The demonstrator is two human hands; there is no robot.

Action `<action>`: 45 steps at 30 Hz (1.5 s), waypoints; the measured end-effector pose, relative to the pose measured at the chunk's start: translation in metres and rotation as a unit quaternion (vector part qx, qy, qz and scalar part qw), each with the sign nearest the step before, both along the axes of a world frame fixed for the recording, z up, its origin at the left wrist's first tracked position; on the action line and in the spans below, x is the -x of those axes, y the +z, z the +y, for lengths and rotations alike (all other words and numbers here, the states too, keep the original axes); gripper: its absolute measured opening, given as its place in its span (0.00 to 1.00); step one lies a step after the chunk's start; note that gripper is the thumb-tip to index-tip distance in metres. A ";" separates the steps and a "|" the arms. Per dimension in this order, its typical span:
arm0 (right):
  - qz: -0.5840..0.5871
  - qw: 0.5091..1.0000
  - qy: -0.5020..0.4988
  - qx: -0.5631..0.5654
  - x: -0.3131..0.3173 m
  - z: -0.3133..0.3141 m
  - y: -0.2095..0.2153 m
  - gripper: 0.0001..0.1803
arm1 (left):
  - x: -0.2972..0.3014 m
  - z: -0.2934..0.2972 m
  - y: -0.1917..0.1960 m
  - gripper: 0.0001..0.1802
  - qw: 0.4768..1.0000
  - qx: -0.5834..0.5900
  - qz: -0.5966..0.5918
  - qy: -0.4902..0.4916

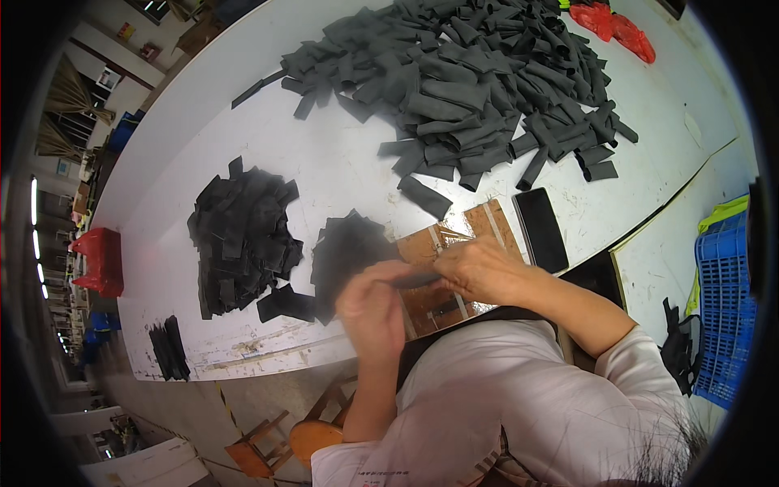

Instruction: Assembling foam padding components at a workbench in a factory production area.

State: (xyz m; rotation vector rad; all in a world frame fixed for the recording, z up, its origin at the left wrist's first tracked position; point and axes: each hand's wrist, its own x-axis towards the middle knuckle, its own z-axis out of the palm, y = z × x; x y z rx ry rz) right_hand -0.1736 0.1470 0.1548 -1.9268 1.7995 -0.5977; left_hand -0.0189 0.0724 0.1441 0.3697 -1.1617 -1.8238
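The fingers of the left hand [375,307] and the right hand [480,269] are pinched together on one dark fabric strip [412,280], which runs between the two hands: the left hand closes on its near end, the right hand on its far end, and the strip hangs just above a brown cardboard board [454,260] lying at the table's near edge. The picture is blurred at the left hand, so the single fingers there cannot be told apart. Just left of the hands lies a small heap of flat black pieces [345,256], and further left a larger heap of black pieces [242,235]. A black phone [540,229] lies just beside the board on its right. Across the far part of the white table [341,154] spreads a big pile of grey folded strips [475,81], with a red plastic bag [613,24] behind it. At the near left corner of the table lie a few more black strips [169,349]. To the right, off the table, stands a blue plastic crate [726,308]; what it holds cannot be seen. A red bin [99,261] stands on the floor far left.
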 end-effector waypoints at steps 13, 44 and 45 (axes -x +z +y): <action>-0.181 0.982 0.003 0.054 0.010 -0.004 0.011 0.12 | -0.023 -0.021 -0.019 0.10 0.957 0.090 -0.186 0.203; -0.293 0.944 -0.112 0.104 -0.072 -0.005 0.012 0.08 | -0.070 0.008 0.006 0.06 0.989 -0.111 -0.095 0.021; -0.321 0.935 -0.131 0.075 -0.070 -0.001 0.013 0.06 | -0.072 0.005 0.005 0.07 0.985 -0.147 -0.084 -0.029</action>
